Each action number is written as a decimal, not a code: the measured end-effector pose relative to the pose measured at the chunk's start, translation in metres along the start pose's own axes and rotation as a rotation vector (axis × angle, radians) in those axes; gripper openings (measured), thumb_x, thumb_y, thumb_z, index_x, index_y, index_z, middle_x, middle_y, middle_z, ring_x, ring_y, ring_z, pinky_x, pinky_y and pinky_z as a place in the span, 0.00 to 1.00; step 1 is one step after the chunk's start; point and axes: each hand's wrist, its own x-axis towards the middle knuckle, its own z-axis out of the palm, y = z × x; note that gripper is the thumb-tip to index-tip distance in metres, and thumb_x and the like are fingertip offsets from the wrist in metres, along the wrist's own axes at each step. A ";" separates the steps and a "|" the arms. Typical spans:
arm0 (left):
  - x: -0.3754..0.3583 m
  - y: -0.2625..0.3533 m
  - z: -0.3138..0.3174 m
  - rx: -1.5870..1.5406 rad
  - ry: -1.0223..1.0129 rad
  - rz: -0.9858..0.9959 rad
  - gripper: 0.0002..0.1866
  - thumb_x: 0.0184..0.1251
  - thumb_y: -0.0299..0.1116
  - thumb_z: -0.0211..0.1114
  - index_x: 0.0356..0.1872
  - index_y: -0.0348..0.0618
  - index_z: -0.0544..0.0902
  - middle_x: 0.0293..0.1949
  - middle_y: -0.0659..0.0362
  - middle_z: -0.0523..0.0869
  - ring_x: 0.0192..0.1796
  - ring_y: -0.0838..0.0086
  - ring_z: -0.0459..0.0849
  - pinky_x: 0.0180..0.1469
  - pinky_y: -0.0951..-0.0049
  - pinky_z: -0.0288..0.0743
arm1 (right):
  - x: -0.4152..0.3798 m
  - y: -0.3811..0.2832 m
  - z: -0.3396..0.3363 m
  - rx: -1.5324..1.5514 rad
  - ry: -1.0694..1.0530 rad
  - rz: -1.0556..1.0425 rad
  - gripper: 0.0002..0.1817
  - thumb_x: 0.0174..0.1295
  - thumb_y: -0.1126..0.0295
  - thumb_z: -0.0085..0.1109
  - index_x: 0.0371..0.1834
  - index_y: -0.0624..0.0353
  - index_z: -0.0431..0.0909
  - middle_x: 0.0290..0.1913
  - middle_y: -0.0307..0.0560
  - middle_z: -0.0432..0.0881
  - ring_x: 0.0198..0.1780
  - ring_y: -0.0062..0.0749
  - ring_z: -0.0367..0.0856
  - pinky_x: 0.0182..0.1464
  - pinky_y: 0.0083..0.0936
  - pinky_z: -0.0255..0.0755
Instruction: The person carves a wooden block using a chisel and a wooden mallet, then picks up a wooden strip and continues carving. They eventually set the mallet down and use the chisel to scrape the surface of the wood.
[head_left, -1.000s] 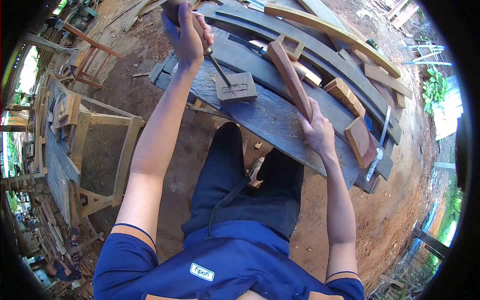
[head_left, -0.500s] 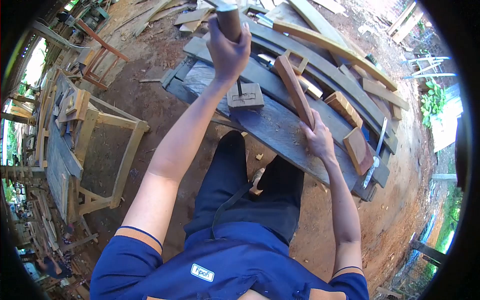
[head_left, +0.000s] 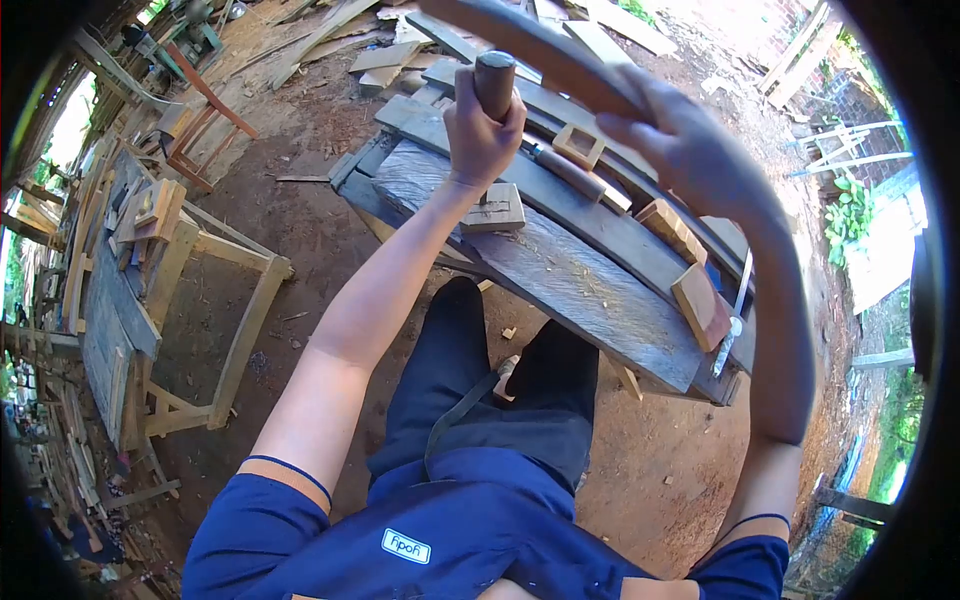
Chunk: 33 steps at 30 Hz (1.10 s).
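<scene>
My left hand (head_left: 484,135) is wrapped round the upright handle of a chisel (head_left: 495,80), whose top has a metal-looking cap. Below that hand, a small wooden block (head_left: 496,210) with a rectangular slot marked or cut in its top lies on the workbench (head_left: 600,310). The chisel's blade is hidden behind my hand and wrist. My right hand (head_left: 685,145), somewhat blurred, is raised over the far side of the bench. It grips one end of a long, slightly curved wooden bar (head_left: 540,55), which slants up to the left above the chisel.
On the bench lie a small square wooden frame (head_left: 578,147), a round-handled tool (head_left: 570,175), a wooden block (head_left: 672,230), a reddish-ended block (head_left: 702,305) and wood chips. Long boards are piled behind. At left stand another wooden bench (head_left: 245,340) and a reddish wooden frame (head_left: 215,105).
My right hand has swung up and away from the bench with the wooden bar. My left hand, still round the chisel, appears slightly lower and farther right in view.
</scene>
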 end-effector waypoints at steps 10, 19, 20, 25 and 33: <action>-0.002 -0.002 0.002 -0.076 0.043 -0.056 0.15 0.56 0.30 0.67 0.38 0.39 0.70 0.23 0.48 0.81 0.26 0.50 0.85 0.29 0.59 0.77 | -0.007 0.012 0.025 0.428 0.058 0.081 0.22 0.68 0.60 0.55 0.58 0.62 0.70 0.33 0.45 0.78 0.28 0.24 0.78 0.28 0.27 0.74; 0.013 -0.060 -0.061 -0.662 0.460 -0.853 0.12 0.62 0.27 0.64 0.35 0.45 0.67 0.19 0.65 0.73 0.14 0.81 0.71 0.15 0.76 0.69 | -0.072 0.104 0.184 0.579 -0.099 0.533 0.26 0.66 0.59 0.54 0.67 0.51 0.65 0.38 0.52 0.81 0.34 0.32 0.81 0.35 0.29 0.75; 0.013 -0.060 -0.067 -0.710 0.516 -0.855 0.11 0.63 0.28 0.64 0.33 0.46 0.67 0.19 0.65 0.73 0.14 0.80 0.70 0.15 0.75 0.68 | -0.079 0.120 0.202 0.456 -0.004 0.436 0.27 0.66 0.59 0.55 0.68 0.50 0.65 0.38 0.53 0.81 0.34 0.33 0.82 0.36 0.31 0.76; 0.023 -0.058 -0.081 -0.788 0.350 -0.813 0.10 0.64 0.30 0.63 0.32 0.48 0.68 0.19 0.65 0.72 0.15 0.80 0.69 0.17 0.75 0.65 | -0.081 0.116 0.198 0.485 -0.022 0.561 0.28 0.66 0.56 0.55 0.67 0.50 0.64 0.45 0.61 0.83 0.41 0.49 0.86 0.46 0.41 0.76; 0.016 -0.031 -0.056 -0.717 0.089 -0.663 0.08 0.66 0.28 0.61 0.33 0.49 0.69 0.20 0.64 0.72 0.15 0.81 0.70 0.18 0.78 0.65 | -0.079 0.105 0.195 0.395 -0.082 0.624 0.28 0.66 0.54 0.54 0.68 0.48 0.64 0.46 0.63 0.84 0.48 0.54 0.84 0.53 0.42 0.74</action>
